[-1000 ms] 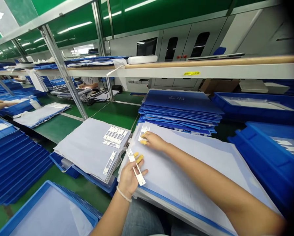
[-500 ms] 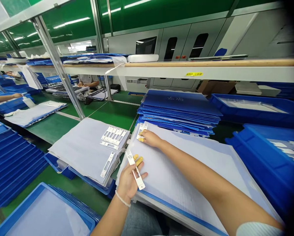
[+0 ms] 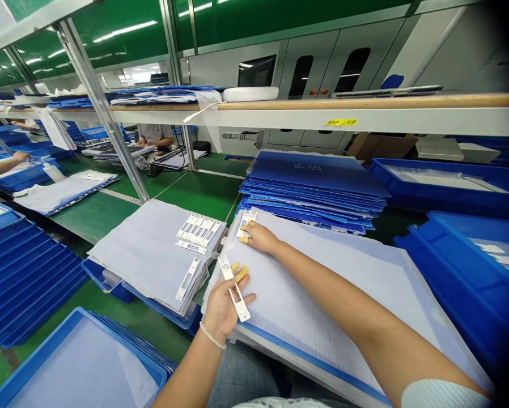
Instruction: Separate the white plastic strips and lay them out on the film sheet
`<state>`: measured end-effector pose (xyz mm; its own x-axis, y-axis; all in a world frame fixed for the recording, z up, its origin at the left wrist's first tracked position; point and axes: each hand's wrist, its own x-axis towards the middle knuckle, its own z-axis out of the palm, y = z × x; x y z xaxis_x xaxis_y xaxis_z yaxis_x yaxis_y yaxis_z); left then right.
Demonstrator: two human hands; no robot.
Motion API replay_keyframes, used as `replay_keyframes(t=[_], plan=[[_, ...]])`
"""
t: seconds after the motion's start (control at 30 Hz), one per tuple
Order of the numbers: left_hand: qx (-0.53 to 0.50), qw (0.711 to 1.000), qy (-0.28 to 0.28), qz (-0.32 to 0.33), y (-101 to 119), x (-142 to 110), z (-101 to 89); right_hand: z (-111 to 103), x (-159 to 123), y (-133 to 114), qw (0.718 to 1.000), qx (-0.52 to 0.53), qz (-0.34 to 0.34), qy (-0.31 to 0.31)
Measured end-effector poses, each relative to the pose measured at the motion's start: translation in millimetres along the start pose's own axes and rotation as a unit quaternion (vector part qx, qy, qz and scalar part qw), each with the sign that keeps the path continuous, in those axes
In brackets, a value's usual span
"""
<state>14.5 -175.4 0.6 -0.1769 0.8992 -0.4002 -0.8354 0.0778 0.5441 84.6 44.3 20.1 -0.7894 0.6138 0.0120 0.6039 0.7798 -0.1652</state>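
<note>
Left hand (image 3: 223,309): fingers loosely spread, a white slotted strip (image 3: 233,289) across the palm; firmness of grip unclear.
Right hand (image 3: 261,238): fingertips pinching a second strip (image 3: 245,222) at the far edge of the pale sheet (image 3: 335,317).
Handling: light, probably stiff – hold by the edges.

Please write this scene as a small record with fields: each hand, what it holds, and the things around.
Left hand: holds a long white slotted strip; yellow finger cots on two fingers.
Right hand: grips a short white slotted strip at the sheet's far edge.
Under hands: pale corrugated plastic sheet with blue edge.
Beside: pale sheet stack bearing white slotted strips.
Rest: stacked blue corrugated trays; blue plastic bin; seated co-worker far beyond.
</note>
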Motion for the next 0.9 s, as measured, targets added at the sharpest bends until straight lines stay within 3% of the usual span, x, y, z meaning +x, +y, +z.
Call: replay_keyframes(t=[0.27, 0.9], plan=[[0.0, 1.0, -0.006, 0.0, 0, 1, -1.3, -2, -6, -7, 0.999, -0.045, 0.012, 0.009], [0.004, 1.0, -0.016, 0.004, -2, 4, -4.2, -3, 5, -4, 1.0, -0.003, 0.008, 0.012]])
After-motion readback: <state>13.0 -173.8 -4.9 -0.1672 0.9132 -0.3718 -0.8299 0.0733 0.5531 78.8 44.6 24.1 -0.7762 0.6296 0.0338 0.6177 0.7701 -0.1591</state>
